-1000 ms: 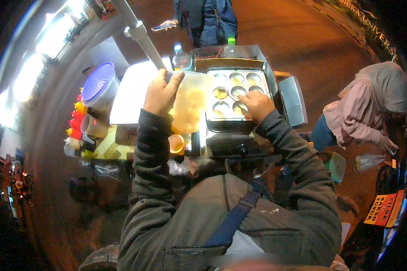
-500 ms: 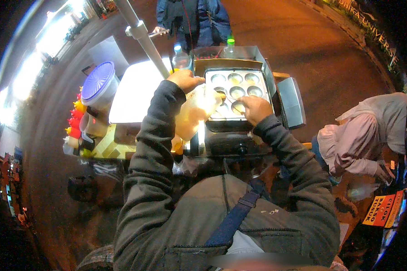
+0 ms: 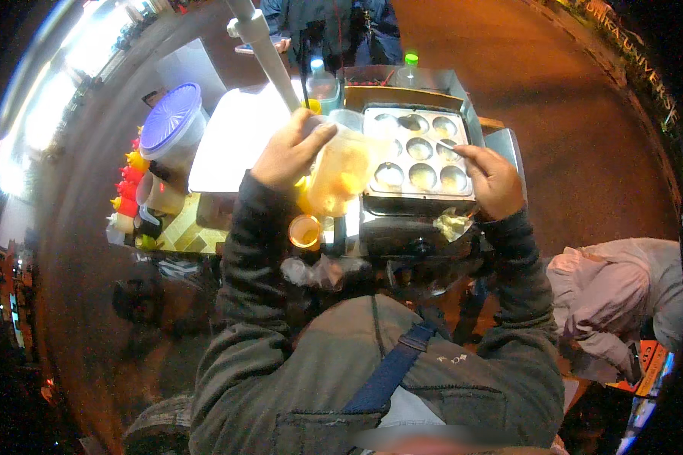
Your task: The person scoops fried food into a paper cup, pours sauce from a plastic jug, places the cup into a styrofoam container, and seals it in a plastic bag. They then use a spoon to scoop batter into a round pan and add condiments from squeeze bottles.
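Observation:
My left hand (image 3: pixel 292 148) is closed on a translucent plastic jug (image 3: pixel 341 178) with yellowish liquid in it. The jug is tilted beside the left edge of a square pan (image 3: pixel 404 161) with several round wells. Pale batter lies in some of these wells. Fingers pinched, my right hand (image 3: pixel 497 182) holds a thin stick-like tool (image 3: pixel 448 146) over the pan's right side, its tip near a middle-row well. The tool's exact kind is too small to make out.
Left stand a white board (image 3: pixel 224 148), a purple-lidded tub (image 3: pixel 171 121) and several sauce bottles (image 3: pixel 127 189). An orange-rimmed cup (image 3: pixel 305 231) and crumpled paper (image 3: pixel 453 225) are near the cooker's front. A pole (image 3: pixel 269 61) rises behind; people stand beyond and to the right.
My right hand has moved from the front middle well to the pan's right side. My left hand and the jug have drawn back from over the left wells. The whole view has shifted slightly.

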`<state>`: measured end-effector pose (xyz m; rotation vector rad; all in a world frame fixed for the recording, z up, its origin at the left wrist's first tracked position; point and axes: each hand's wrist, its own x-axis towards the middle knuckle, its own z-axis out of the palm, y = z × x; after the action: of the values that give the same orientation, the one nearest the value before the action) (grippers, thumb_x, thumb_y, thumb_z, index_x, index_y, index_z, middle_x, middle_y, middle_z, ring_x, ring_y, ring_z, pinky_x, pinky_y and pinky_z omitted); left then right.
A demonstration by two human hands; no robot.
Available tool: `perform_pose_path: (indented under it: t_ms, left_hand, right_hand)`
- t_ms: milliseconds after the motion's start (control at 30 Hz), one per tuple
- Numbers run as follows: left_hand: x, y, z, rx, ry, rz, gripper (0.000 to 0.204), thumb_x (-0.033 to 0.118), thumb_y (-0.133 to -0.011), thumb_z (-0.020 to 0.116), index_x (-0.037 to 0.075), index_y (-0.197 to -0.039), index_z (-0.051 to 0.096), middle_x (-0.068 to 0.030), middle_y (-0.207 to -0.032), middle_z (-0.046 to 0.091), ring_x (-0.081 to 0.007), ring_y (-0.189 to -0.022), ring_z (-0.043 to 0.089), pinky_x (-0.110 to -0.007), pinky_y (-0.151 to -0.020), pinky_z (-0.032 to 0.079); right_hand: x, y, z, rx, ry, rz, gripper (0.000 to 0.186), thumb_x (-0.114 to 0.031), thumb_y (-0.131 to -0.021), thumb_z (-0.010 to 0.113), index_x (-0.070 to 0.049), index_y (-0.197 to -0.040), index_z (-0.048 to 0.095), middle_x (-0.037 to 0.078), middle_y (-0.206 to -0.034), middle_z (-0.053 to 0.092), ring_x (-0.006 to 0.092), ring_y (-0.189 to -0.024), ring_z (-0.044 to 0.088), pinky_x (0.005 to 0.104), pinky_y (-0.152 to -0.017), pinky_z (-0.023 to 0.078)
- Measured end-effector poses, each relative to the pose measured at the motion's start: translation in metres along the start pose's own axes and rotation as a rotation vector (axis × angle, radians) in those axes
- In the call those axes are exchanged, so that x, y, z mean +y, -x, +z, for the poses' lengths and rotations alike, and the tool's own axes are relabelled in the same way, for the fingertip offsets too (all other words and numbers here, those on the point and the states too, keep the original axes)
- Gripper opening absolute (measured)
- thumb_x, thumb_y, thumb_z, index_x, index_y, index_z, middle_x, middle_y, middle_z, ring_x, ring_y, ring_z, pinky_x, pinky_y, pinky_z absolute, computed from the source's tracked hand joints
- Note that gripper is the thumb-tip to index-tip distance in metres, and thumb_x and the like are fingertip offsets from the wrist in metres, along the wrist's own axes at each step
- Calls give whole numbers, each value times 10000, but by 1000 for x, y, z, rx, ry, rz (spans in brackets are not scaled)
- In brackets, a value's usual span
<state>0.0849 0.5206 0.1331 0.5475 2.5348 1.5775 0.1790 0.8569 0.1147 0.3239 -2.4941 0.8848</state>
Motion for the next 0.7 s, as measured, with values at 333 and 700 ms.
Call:
perform_pose_path:
  t_ms: [333, 700]
  left_hand:
    - [-33, 129, -133, 458, 381, 306, 510, 461, -957, 584, 20, -1187, 468, 23, -682, 500, -60, -481, 416, -213, -403, 349]
    - [-184, 217, -238, 322, 472, 0, 547, 481, -900, 657, 44, -1170, 470, -6, -747, 527, -70, -537, 442, -210, -466, 347]
  right_hand:
    - [-7, 54, 44, 70, -50, 386, 260, -70, -922, 549, -34, -1149, 672, 90, -867, 661, 140, -756, 607, 274, -725, 484]
    - [-71, 76, 112, 412, -319, 583, 304, -132, -1000, 506, -45, -1273, 608, -13, -857, 600, 52, -737, 507, 193, -678, 411]
